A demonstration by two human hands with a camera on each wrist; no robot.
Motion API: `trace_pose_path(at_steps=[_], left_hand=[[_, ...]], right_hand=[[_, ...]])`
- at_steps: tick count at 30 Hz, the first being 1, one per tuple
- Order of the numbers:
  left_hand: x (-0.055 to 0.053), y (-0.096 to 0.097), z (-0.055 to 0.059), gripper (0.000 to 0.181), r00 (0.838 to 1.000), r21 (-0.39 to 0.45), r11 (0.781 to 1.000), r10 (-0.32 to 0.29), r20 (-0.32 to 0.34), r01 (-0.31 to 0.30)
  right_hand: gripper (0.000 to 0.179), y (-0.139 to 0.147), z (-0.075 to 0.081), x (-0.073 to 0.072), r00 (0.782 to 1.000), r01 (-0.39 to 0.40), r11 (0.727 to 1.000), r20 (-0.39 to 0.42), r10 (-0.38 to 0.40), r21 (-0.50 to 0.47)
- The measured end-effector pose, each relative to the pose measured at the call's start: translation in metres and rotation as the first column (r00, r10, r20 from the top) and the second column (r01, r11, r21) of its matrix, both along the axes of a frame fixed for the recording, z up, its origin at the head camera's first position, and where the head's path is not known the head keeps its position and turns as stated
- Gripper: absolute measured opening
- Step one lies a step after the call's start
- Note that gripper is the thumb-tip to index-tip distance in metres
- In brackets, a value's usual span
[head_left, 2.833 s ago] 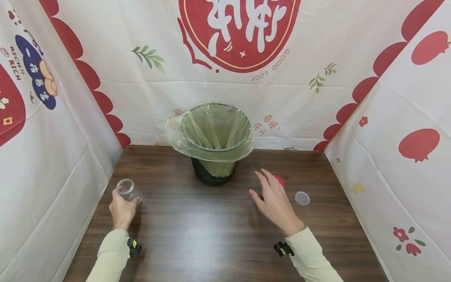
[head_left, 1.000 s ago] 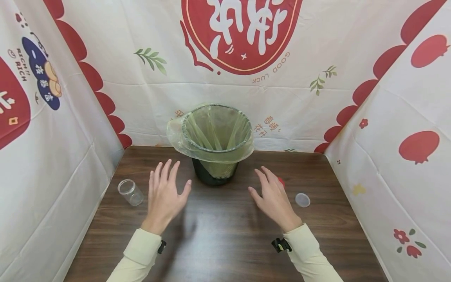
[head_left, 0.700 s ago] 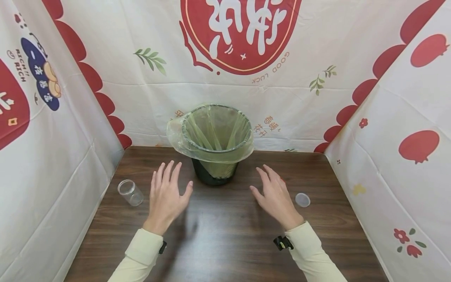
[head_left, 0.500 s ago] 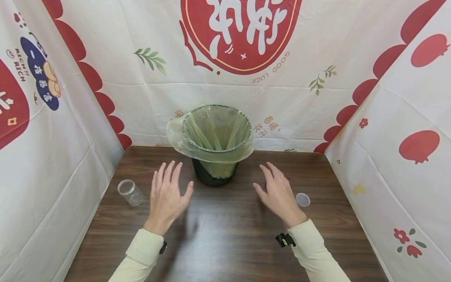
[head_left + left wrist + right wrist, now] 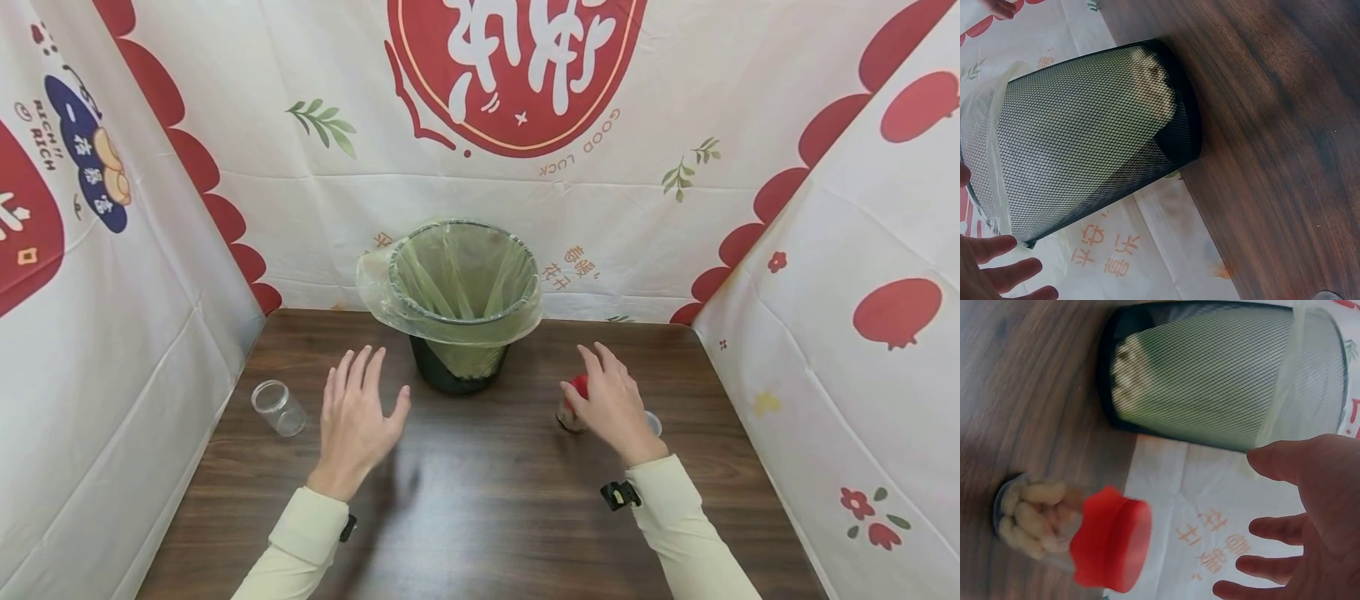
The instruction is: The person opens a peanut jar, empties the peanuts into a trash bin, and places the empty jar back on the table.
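My left hand (image 5: 358, 423) hovers over the table left of the bin, fingers straight and spread, holding nothing. Left of it a clear, uncapped jar (image 5: 279, 408) stands on the table. My right hand (image 5: 613, 408) is spread over the right side, its palm facing left and nothing in its grasp. Close by that hand stands a clear jar (image 5: 1035, 515) with a red lid (image 5: 1113, 539), holding what look like unshelled peanuts; the hand partly hides it in the head view. A small translucent round lid (image 5: 655, 423) lies beyond the right wrist, half covered.
A black mesh wastebasket (image 5: 453, 379) lined with a pale green bag (image 5: 517, 329) stands at the table's back middle. Pale peanut-like pieces (image 5: 1150, 84) show through its mesh at the bottom. Printed cloth (image 5: 330, 242) walls in the brown wooden table (image 5: 465, 500) at the back and sides.
My left hand let go of the clear jar at the left and moved right, then held still. My right hand has lately shifted right, uncovering the red-lidded jar and overlapping the translucent lid.
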State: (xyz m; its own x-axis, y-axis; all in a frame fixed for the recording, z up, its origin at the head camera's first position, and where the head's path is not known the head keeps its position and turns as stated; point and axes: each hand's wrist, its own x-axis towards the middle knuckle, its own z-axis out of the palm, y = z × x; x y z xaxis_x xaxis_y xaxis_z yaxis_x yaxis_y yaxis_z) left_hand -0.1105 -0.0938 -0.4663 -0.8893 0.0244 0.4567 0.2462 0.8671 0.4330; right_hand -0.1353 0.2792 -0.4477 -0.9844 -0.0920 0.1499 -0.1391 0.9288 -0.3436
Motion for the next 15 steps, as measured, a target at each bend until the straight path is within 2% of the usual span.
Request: trace_pose_path(at_steps=[9, 15], left_hand=[[0.0, -0.002, -0.001, 0.068, 1.0, 0.002, 1.0, 0.008, 0.006, -0.008], [0.0, -0.002, -0.001, 0.069, 1.0, 0.003, 1.0, 0.01, 0.011, -0.01]], right_hand=[[0.071, 0.012, -0.019, -0.008, 0.989, 0.032, 0.999, 0.142, -0.034, 0.016], [0.068, 0.017, -0.032, -0.01, 0.982, 0.031, 0.999, 0.187, -0.037, 0.037]])
